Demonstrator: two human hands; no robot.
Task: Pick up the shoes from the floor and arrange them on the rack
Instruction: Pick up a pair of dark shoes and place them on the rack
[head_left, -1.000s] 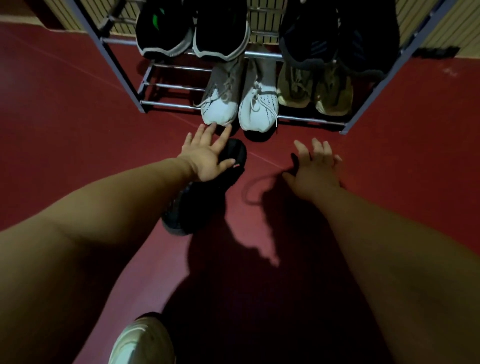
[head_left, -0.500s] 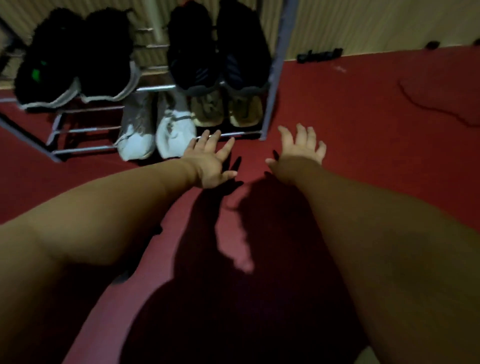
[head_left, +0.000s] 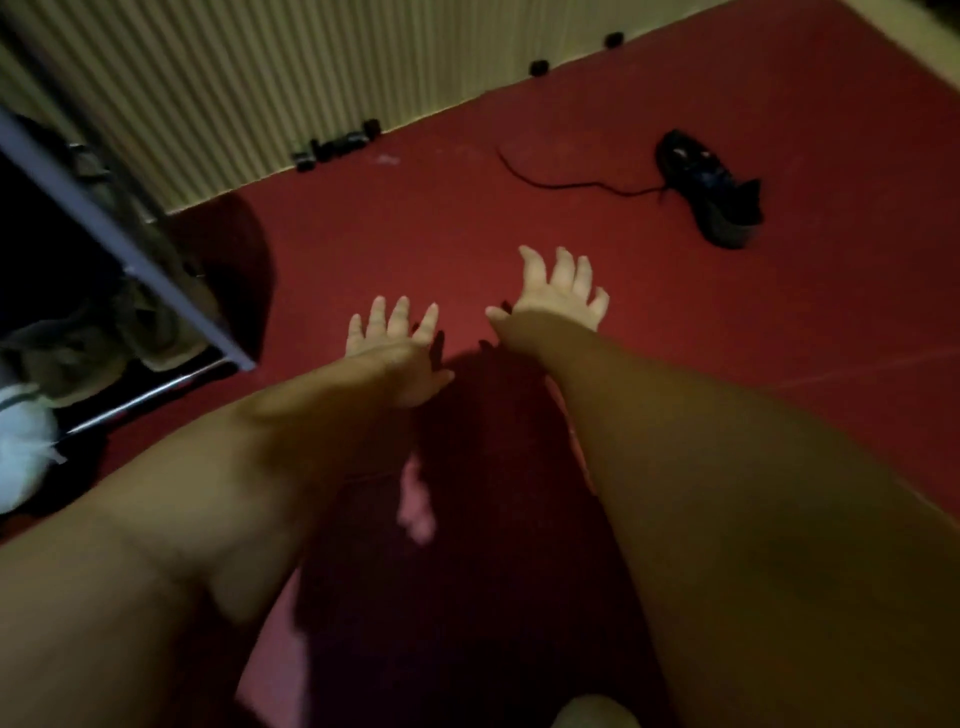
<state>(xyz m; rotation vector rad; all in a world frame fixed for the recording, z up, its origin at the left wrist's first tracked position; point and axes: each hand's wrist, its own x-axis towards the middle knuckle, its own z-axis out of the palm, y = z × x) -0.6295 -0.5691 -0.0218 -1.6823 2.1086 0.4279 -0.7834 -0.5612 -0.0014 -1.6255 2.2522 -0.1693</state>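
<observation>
**One black shoe loose on the floor**

The red carpeted floor (head_left: 727, 415) holds one grey metal shoe rack (head_left: 130, 234), now at the left edge rather than centre. The left hand (head_left: 400, 358) and right hand (head_left: 556, 296) reach forward, fingers spread and slack, grasping nothing. One black lace-up shoe (head_left: 711, 189), newly in view, lies upper right, well apart from both hands. Its long axis is diagonal and its toe end is unclear.

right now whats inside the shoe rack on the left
The rack holds a tan pair and a white shoe on its bottom shelf. Higher shelves are too dark and cropped to tell.
</observation>
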